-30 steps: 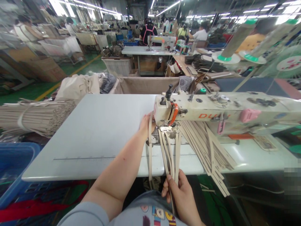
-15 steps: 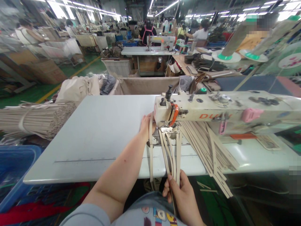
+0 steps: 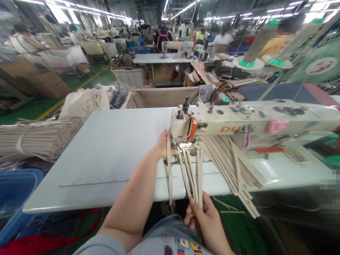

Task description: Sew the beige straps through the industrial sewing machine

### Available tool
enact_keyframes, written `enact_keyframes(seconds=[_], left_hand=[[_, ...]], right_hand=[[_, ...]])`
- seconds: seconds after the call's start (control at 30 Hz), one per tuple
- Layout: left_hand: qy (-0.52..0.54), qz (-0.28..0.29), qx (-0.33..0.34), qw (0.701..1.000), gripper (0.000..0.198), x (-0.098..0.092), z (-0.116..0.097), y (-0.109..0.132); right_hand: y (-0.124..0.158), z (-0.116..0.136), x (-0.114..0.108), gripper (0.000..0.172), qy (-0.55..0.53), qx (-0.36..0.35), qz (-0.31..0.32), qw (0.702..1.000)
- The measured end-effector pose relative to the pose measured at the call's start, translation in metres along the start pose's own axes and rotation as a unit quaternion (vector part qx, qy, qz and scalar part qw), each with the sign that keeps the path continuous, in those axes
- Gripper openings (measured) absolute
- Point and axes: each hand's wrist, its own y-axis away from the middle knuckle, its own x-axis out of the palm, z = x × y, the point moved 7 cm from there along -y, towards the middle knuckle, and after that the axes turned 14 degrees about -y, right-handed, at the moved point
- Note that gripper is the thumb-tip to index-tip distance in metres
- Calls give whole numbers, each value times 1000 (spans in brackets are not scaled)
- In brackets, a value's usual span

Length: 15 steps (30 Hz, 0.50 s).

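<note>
My left hand [image 3: 164, 144] reaches to the head of the cream sewing machine [image 3: 239, 122] and is closed on a beige strap [image 3: 169, 170] that hangs down over the table's front edge. Several more beige straps [image 3: 191, 173] run from under the needle area toward me. My right hand [image 3: 205, 219] pinches their lower ends just below the table edge, above my lap.
A fanned pile of beige straps [image 3: 233, 163] lies right of the needle on the white table [image 3: 111, 152]. A tied bundle of straps [image 3: 34, 140] sits at the left, a blue bin [image 3: 13, 191] below it. Thread cones [image 3: 255, 46] stand at the right. Other people work at machines behind.
The view has shifted slightly; both hands keep their grip and stay almost where they were, the left by the machine head, the right below the table edge.
</note>
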Motion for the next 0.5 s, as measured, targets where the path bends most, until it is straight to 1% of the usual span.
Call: enact_keyframes(seconds=[0.07, 0.13, 0.2, 0.27, 0.33, 0.43, 0.5], left_hand=[[5, 16, 11, 1000, 127, 3, 1, 2], [6, 16, 9, 1000, 129, 3, 3, 3], [7, 13, 8, 1000, 127, 3, 3, 2], [4, 14, 8, 1000, 122, 3, 4, 2], [-5, 22, 13, 1000, 118, 4, 4, 1], [-15, 40, 21, 999, 115, 5, 4, 1], [-20, 47, 24, 998, 111, 5, 4, 1]], right_hand=[[1, -5, -2, 61, -12, 27, 10, 1000], [3, -12, -7, 65, -30, 66, 9, 997], [6, -19, -11, 68, -47, 106, 3, 993], [9, -21, -14, 68, -58, 122, -2, 991], [11, -18, -15, 65, -52, 106, 1, 993], [11, -9, -15, 61, -32, 60, 12, 998], [10, -9, -15, 61, -28, 57, 19, 998]])
